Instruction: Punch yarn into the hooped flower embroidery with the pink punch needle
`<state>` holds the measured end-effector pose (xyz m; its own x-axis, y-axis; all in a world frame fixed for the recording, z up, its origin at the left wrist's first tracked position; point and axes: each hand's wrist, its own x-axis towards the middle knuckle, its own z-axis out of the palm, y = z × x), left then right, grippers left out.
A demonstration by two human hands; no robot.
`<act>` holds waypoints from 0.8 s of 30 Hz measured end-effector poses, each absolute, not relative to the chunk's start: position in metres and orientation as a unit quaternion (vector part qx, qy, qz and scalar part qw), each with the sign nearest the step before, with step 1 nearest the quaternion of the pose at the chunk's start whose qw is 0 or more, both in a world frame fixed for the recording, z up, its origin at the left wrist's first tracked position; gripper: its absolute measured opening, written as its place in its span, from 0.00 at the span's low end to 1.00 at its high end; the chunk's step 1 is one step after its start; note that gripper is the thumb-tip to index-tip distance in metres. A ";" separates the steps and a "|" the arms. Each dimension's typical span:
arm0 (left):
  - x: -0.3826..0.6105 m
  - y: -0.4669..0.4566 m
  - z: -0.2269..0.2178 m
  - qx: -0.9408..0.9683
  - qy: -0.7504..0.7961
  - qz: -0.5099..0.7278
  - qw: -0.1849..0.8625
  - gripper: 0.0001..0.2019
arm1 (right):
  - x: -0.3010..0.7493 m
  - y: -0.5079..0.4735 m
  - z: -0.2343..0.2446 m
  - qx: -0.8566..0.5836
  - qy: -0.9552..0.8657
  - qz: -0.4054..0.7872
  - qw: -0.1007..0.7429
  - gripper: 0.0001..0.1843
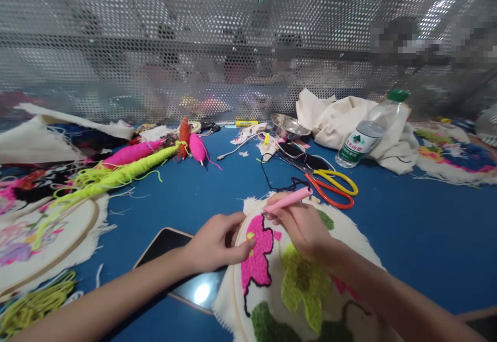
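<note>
A round embroidery hoop (235, 293) with white cloth stands in front of me, worked with a pink flower (257, 251) edged in black, a yellow-green flower (301, 280) and dark green leaves. My left hand (219, 243) grips the hoop's left edge, its thumb on the cloth over the pink flower. My right hand (298, 225) is closed around a pink punch needle (291, 198), whose tip is at the top of the pink flower. Black yarn (267, 176) trails behind the hoop near the punch needle. Beneath my left forearm lies a dark phone or tablet (166, 243).
Scissors (334, 186) with red and yellow handles lie beyond the hoop. Behind them are a metal bowl (289, 126), a water bottle (359, 137) and bunched cloth (337, 116). Yarn bundles (128, 168) and another hoop (83, 233) lie left. A perforated metal screen (186, 46) closes the back.
</note>
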<state>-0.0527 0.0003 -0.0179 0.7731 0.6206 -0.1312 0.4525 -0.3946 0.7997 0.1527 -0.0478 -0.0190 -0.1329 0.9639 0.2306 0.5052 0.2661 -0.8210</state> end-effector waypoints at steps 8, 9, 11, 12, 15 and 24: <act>-0.050 0.001 -0.012 0.826 0.328 0.078 0.451 0.13 | 0.153 -0.050 -0.019 -0.531 -0.678 0.309 0.403 0.12; -0.051 0.001 -0.013 0.827 0.328 0.081 0.450 0.13 | 0.153 -0.050 -0.019 -0.530 -0.680 0.309 0.401 0.12; -0.051 0.002 -0.015 0.828 0.327 0.087 0.447 0.13 | 0.154 -0.050 -0.019 -0.528 -0.681 0.309 0.403 0.12; -0.052 0.002 -0.017 0.829 0.326 0.089 0.446 0.13 | 0.154 -0.050 -0.020 -0.525 -0.680 0.312 0.406 0.12; -0.053 0.001 -0.019 0.829 0.328 0.090 0.444 0.13 | 0.155 -0.049 -0.022 -0.515 -0.679 0.319 0.413 0.13; -0.053 0.001 -0.019 0.830 0.325 0.092 0.444 0.14 | 0.154 -0.051 -0.024 -0.513 -0.680 0.303 0.426 0.11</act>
<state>-0.0535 0.0007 -0.0190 0.7716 0.6215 -0.1357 0.4574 -0.3939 0.7973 0.1544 -0.0506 -0.0244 -0.1091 0.9570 0.2687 0.4397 0.2889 -0.8504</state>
